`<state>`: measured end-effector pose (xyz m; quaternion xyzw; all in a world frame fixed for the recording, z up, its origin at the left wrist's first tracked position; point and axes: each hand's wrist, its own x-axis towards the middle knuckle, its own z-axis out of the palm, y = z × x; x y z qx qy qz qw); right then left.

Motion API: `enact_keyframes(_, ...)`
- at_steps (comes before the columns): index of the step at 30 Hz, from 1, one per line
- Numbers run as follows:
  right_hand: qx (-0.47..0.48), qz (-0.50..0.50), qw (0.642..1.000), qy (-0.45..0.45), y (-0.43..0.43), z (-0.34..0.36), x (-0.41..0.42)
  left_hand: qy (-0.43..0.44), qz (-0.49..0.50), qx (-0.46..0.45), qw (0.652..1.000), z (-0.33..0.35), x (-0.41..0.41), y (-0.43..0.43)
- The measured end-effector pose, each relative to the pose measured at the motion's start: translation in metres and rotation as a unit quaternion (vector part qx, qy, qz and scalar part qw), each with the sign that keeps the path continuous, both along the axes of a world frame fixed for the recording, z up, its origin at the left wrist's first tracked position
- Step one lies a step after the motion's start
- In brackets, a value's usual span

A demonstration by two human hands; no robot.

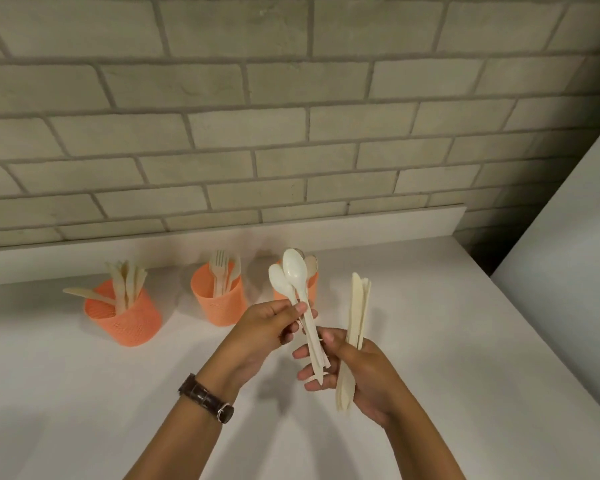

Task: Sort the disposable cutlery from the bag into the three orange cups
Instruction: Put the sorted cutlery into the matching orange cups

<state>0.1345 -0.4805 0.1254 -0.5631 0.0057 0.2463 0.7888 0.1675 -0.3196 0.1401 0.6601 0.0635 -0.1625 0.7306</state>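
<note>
Three orange cups stand in a row on the white counter. The left cup (125,320) holds several knives, the middle cup (219,303) holds forks. The right cup (313,285) is mostly hidden behind the spoons and has a spoon in it. My left hand (271,323) pinches the handles of two white spoons (293,275), bowls pointing up. My right hand (357,368) grips a bundle of cream knives (357,306) upright, and its fingers touch the lower ends of the spoon handles. No bag is in view.
The white counter (430,306) runs back to a low white upstand and a grey brick wall (291,116). A white panel (568,237) rises at the right. A dark watch (207,398) sits on my left wrist.
</note>
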Motion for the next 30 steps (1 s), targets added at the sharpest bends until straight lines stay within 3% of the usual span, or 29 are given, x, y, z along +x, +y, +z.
enact_keyframes(4, -0.036, -0.046, 0.998, -0.014, 0.004, 0.000, 0.001, -0.015, 0.024, -0.006, 1.000, -0.004, 0.000, -0.007)
enact_keyframes(10, -0.109, -0.126, 0.984, -0.060, 0.015, -0.008, 0.002, -0.070, 0.103, 0.077, 0.989, -0.012, -0.008, -0.016)
enact_keyframes(16, -0.051, -0.122, 0.991, -0.037, 0.022, -0.009, -0.003, -0.135, 0.132, 0.127, 0.974, -0.007, -0.010, -0.014)
enact_keyframes(20, -0.002, -0.101, 0.995, -0.010, 0.025, -0.006, -0.006, -0.130, 0.088, 0.139, 0.978, -0.005, -0.007, -0.008)
enact_keyframes(24, 0.003, -0.112, 0.993, 0.027, 0.021, -0.005, -0.005, -0.130, 0.079, 0.099, 0.983, -0.006, -0.006, -0.001)
enact_keyframes(30, -0.134, -0.216, 0.967, -0.011, 0.000, -0.020, 0.004, -0.143, 0.190, 0.135, 0.962, 0.000, 0.032, 0.016)
